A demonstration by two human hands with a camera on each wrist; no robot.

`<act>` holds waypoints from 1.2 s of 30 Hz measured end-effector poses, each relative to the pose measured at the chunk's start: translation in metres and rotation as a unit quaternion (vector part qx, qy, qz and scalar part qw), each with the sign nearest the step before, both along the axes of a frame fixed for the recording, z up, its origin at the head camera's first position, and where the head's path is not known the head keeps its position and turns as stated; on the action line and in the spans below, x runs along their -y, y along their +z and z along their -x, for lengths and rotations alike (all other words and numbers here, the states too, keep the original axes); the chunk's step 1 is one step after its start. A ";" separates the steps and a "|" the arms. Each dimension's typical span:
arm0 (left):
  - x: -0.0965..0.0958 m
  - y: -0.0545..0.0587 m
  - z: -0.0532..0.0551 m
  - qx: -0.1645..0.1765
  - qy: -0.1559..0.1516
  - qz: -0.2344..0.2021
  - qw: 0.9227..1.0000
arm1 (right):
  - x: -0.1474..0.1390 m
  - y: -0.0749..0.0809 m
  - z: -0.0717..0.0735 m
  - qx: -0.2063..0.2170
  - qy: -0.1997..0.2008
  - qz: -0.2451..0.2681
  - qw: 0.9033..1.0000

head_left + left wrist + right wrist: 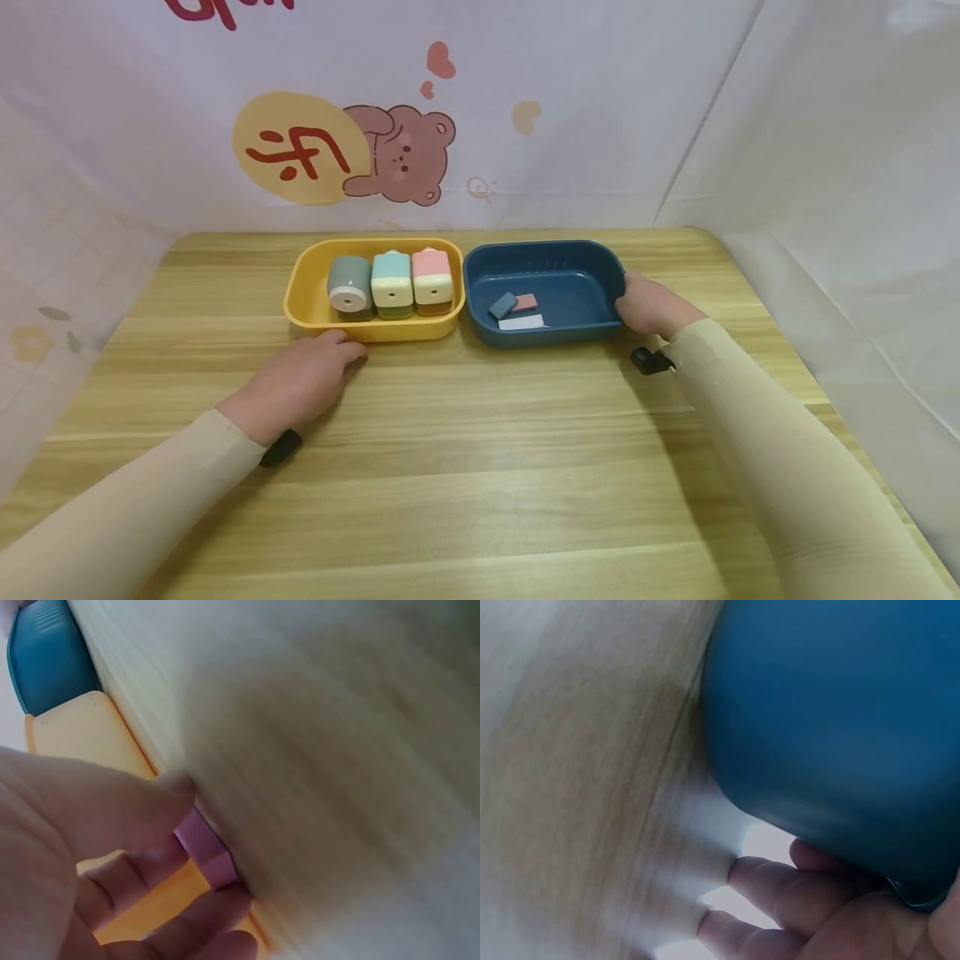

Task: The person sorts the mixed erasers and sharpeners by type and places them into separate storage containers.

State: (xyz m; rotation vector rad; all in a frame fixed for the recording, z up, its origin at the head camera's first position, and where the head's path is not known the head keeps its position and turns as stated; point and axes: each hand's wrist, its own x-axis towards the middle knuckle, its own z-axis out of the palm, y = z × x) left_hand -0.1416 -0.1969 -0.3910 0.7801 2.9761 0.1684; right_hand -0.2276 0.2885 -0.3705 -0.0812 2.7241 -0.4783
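My left hand is low in front of the yellow bin. In the left wrist view its thumb and fingers pinch a small pink block, perhaps an eraser, close to the wood surface; the head view hides this block. At the right end of the blue bin, my right hand grips the rim, several fingers lying along the outside wall. Inside the blue bin are a blue block, a pink block and a white block.
Three pencil sharpeners stand side by side in the yellow bin: a grey-green one, a mint one and a pink one. Both bins sit near the far edge of the wooden table, before a white printed curtain.
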 end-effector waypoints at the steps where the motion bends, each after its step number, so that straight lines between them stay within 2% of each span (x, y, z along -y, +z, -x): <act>1: 0.000 0.000 0.001 0.000 0.002 -0.001 1.000 | 0.000 0.000 0.000 0.000 -0.001 0.000 1.000; 11: 0.000 -0.001 0.003 -0.012 -0.005 0.003 1.000 | -0.001 -0.003 0.002 0.000 -0.005 0.004 1.000; 20: -0.002 0.000 0.003 -0.008 -0.014 0.012 1.000 | -0.001 -0.001 0.000 -0.003 -0.004 0.002 1.000; 27: -0.015 0.011 -0.002 -0.009 -0.030 0.011 0.999 | -0.002 -0.002 0.001 -0.006 -0.005 0.004 1.000; 36: -0.046 0.036 -0.004 -0.007 -0.075 -0.020 0.997 | 0.000 -0.001 0.001 -0.012 0.005 -0.017 1.000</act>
